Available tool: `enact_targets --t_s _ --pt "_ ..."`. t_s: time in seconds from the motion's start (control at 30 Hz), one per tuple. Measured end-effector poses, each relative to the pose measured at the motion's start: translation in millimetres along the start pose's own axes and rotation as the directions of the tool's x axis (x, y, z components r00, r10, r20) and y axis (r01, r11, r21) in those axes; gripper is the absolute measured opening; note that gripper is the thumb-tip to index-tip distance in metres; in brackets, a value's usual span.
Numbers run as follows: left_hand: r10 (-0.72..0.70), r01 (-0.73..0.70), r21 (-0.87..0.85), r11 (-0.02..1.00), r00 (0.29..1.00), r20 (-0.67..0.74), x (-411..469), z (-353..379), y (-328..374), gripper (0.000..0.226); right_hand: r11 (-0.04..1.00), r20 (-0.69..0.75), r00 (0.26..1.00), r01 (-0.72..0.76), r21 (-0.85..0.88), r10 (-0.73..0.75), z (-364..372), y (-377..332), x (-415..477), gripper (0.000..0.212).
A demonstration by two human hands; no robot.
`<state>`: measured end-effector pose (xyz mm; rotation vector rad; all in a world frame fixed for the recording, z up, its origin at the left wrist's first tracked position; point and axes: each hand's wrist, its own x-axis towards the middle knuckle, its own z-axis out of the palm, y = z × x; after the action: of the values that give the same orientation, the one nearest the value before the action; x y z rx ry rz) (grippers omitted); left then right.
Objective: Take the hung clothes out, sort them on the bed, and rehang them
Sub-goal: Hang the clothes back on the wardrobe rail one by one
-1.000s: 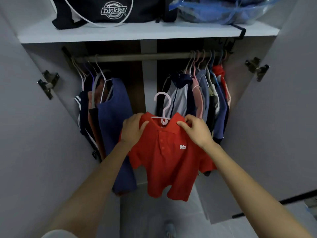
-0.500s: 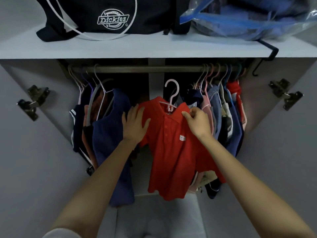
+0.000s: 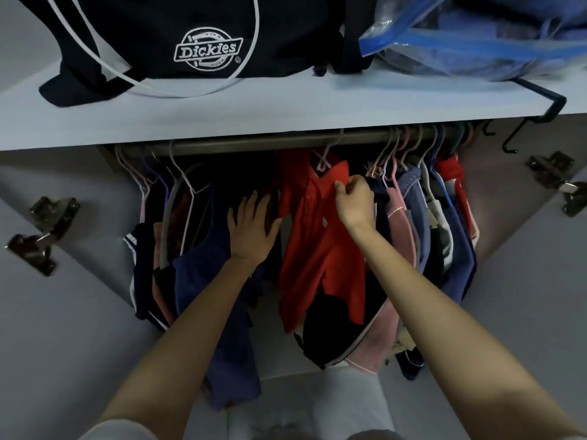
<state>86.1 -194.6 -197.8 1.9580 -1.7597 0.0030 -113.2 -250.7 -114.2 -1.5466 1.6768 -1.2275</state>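
Two raised arms: right hand (image 3: 354, 201) pinches the red shirt (image 3: 320, 249), left hand (image 3: 252, 230) with fingers spread beside it.

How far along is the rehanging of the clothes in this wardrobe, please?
Done, it seems: a left group and a right group of clothes hang on the rod. In hand: the right hand pinches the red polo shirt near its collar, hanger hook up at the rod; the left hand is open beside it. Left: releasing it; any clothes waiting elsewhere are out of view.
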Motion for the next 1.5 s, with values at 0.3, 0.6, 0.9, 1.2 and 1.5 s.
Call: enact_targets --t_s 0.3,0.6,0.9,1.2,1.5 --pt "0.030 -0.029 -0.013 0.999 0.998 0.062 18.7 6.0 -9.3 0.069 0.994 -0.028 0.994 -0.107 -0.013 0.106 9.7 21.6 4.9 0.019" --pt "0.091 -0.084 -0.065 0.994 0.989 0.113 30.8 27.7 2.9 0.058 0.985 -0.139 0.976 -0.170 -0.014 0.166 -16.3 29.5 25.9 0.018" --pt "0.172 -0.165 -0.063 0.984 0.978 0.116 39.5 42.3 15.6 0.058 0.987 -0.223 0.968 -0.139 -0.081 0.118 -29.4 36.0 31.5 0.010" --pt "0.276 -0.256 -0.143 0.956 0.951 0.143 38.7 59.8 31.6 0.058 0.994 -0.205 0.979 -0.039 -0.102 0.017 -38.0 49.5 4.6 0.027" --pt "0.460 -0.432 -0.259 0.864 0.886 0.060 30.6 78.8 89.2 0.066 0.901 -0.229 0.968 -0.006 -0.434 -0.104 -97.0 94.2 -49.0 0.032"
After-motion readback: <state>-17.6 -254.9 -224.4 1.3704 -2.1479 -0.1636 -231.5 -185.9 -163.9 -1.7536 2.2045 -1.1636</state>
